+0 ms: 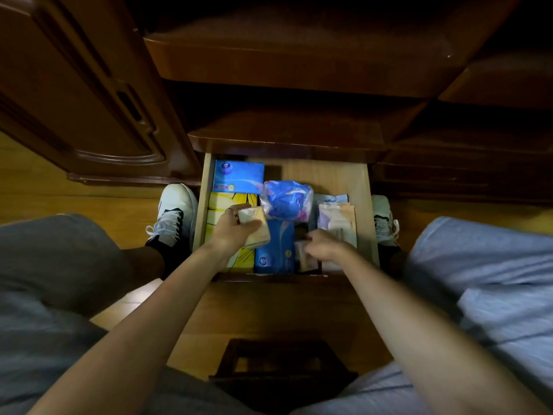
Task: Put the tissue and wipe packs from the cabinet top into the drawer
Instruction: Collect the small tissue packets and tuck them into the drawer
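Packs mostly in pale wooden drawer (366,205); left hand (232,232) clutching small beige tissue pack (257,227), right hand (324,248) curled on small pinkish pack (302,254), two unplaced.

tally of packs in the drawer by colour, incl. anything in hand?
Blue: 3 – back-left pack, crinkled pack, front pack
Yellow: 1 – pack on left
Beige: 1 – pack in left hand
White/pale: 2 – pack on right, small pack by right hand
Total: 7
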Demonstrator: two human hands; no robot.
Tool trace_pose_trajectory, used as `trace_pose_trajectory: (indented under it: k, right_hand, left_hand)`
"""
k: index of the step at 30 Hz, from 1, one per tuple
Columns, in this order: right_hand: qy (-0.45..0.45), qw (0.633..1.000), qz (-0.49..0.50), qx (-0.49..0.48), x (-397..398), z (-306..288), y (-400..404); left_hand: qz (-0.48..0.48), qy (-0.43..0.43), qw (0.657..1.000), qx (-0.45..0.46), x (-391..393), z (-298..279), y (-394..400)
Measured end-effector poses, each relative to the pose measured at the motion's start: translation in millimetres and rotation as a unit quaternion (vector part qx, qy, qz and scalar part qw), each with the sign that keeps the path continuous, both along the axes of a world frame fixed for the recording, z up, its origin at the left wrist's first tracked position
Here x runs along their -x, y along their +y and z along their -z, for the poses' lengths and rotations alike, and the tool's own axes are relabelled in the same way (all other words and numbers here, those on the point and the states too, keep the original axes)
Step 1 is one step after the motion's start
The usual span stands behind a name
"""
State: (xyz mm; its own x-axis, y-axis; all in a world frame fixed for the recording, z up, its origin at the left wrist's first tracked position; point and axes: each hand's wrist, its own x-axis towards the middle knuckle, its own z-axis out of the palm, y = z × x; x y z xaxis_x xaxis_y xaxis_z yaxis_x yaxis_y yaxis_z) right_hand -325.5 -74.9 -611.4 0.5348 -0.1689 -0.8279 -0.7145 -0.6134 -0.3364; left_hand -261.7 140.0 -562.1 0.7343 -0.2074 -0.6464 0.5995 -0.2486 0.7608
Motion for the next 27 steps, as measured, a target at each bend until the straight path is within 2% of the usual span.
trace_pose_trajectory:
  k: [3,6,8,9,12,15,21,27]
  right_hand:
    - [-0.029,0.991,-0.102,0.086,11,10,4]
    - [-0.064,0.948,-0.249,0.186,13,14,7]
    - [-0.07,0.926,-0.308,0.209,10,14,8]
    - [-0.061,0.924,-0.318,0.202,8,13,7]
    - [-0.017,0.951,-0.272,0.149,-1,12,-5]
    - [0.0,0.947,-0.29,0.136,-5,14,-16]
    - [-0.082,0.914,-0.355,0.178,6,32,-15]
    - [-0.083,0.919,-0.352,0.156,12,30,-15]
  left_hand:
    - [0.006,-0.002,1.0,0.004,1,-2,-1]
    - [0.008,-0.004,1.0,0.007,3,-6,-4]
    - [0.007,-0.003,1.0,0.004,4,-7,-6]
    - [0.006,-0.002,1.0,0.002,4,-7,-6]
    - [-0.001,0.003,1.0,-0.003,6,-6,-6]
    - [0.001,-0.001,1.0,-0.017,6,-5,-8]
    - [0.011,0.003,1.0,-0.023,7,-2,-15]
    - [0.013,0.011,1.0,-0.021,9,2,-19]
